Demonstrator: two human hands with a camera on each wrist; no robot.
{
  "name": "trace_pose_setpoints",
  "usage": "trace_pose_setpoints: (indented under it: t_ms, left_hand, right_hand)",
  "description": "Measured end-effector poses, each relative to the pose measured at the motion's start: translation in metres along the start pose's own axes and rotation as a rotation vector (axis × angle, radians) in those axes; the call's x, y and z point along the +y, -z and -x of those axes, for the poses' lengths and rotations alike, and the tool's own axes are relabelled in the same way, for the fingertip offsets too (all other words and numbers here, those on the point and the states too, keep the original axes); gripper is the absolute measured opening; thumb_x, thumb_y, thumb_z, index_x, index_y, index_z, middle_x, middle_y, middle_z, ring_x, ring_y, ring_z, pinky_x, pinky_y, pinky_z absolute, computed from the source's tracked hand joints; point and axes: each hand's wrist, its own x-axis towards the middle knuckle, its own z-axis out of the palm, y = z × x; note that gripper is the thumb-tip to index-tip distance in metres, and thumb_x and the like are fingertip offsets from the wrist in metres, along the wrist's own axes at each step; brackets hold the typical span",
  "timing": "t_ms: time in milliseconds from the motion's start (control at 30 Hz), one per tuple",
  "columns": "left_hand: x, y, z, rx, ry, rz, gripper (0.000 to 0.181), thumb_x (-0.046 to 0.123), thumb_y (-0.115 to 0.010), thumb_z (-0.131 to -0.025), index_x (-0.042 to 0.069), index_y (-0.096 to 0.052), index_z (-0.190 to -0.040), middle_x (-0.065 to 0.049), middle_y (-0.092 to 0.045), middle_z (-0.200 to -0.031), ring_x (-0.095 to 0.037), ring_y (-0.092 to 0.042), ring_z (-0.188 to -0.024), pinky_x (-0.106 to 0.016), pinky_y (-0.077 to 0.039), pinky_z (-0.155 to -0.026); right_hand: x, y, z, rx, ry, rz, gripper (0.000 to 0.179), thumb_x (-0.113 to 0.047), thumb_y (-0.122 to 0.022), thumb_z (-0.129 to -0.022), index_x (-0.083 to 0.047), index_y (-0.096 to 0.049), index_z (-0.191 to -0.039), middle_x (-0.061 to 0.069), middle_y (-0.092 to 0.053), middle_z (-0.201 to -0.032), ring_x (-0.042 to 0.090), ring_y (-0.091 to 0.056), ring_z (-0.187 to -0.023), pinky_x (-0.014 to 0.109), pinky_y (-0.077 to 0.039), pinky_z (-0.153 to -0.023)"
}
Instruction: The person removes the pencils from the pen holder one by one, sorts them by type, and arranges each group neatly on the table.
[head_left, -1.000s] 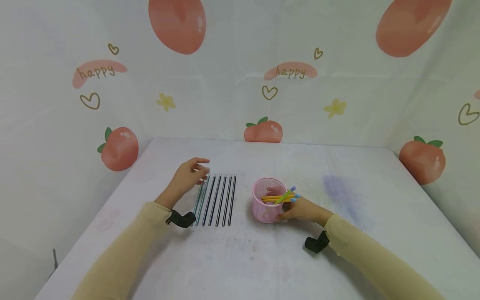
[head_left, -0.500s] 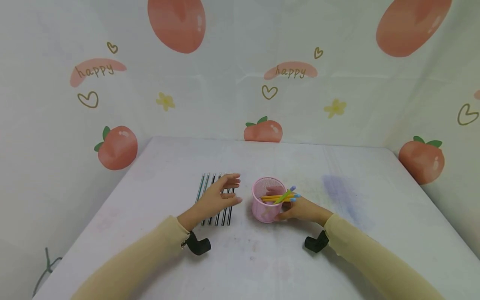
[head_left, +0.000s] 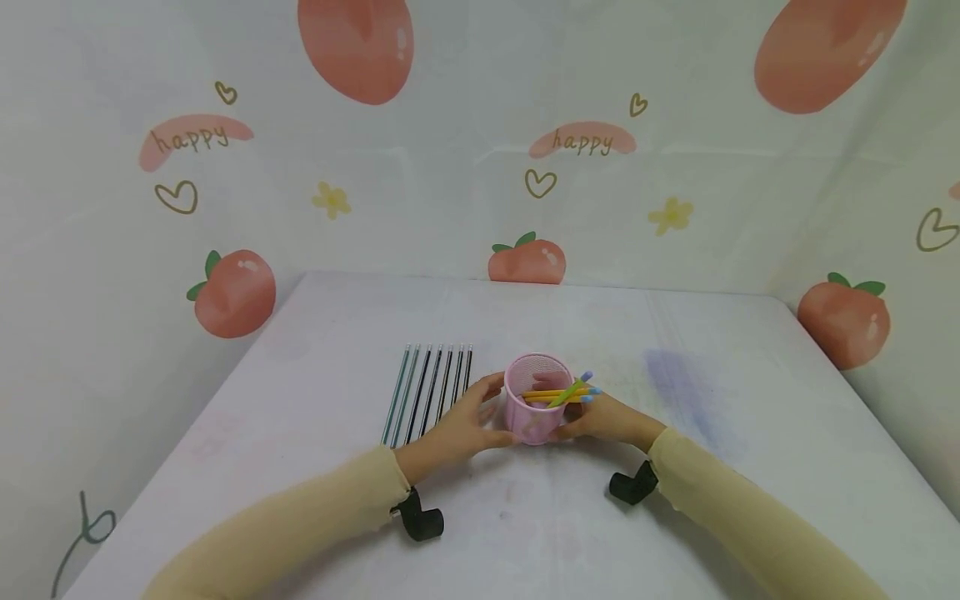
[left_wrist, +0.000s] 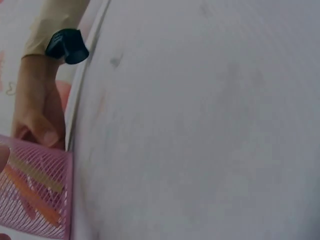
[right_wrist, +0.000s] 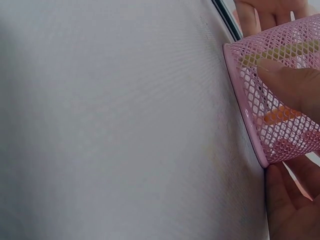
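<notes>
A pink mesh pen holder (head_left: 529, 423) stands on the table between both hands, with yellow and green pencils (head_left: 558, 395) leaning out at its right rim. My right hand (head_left: 607, 417) holds it from the right, its thumb low on the front. From the left, my left hand (head_left: 457, 429) grips it with the thumb at the lower front and the fingers at its side near the rim. In the left wrist view, two fingertips show at the left edge by the mesh (left_wrist: 37, 190). The right wrist view has a thumb (right_wrist: 290, 82) across the mesh.
Several slim dark and teal pencil-like sticks (head_left: 430, 383) lie in a row left of the pen holder, partly behind the left hand. A white curtain (head_left: 450, 183) printed with peaches backs the table (head_left: 562, 533). A thin cord (head_left: 86, 533) hangs at the lower left.
My left hand has moved right from above the row of sticks, across it, to the left side of the pen holder. The right hand and pen holder have stayed in place.
</notes>
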Motion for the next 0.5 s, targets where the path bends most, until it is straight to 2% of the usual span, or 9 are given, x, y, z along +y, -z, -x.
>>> trace_pose_setpoints:
  t_ms: [167,500]
  left_hand:
    - [-0.005,-0.011,-0.003,0.028,-0.015,0.015,0.087,0.005,-0.078,-0.078,0.004,-0.027,-0.149,-0.015,-0.032,-0.153,-0.033,-0.029,-0.143,-0.049,-0.028,-0.116]
    - [-0.012,-0.021,-0.012,0.043,0.006,0.028,0.082,0.003,-0.079,-0.077,0.002,-0.033,-0.145,-0.015,-0.045,-0.144,-0.03,-0.045,-0.131,-0.045,-0.036,-0.112]
  right_hand:
    - [0.001,0.0,0.0,-0.001,0.009,-0.011,0.077,-0.014,-0.078,-0.082,-0.006,-0.039,-0.147,0.014,-0.036,-0.153,0.037,-0.03,-0.142,0.057,-0.03,-0.112]
    - [0.0,-0.001,0.002,0.024,-0.005,0.007,0.078,-0.015,-0.079,-0.081,-0.008,-0.039,-0.147,0.012,-0.038,-0.151,0.034,-0.031,-0.141,0.055,-0.029,-0.113]
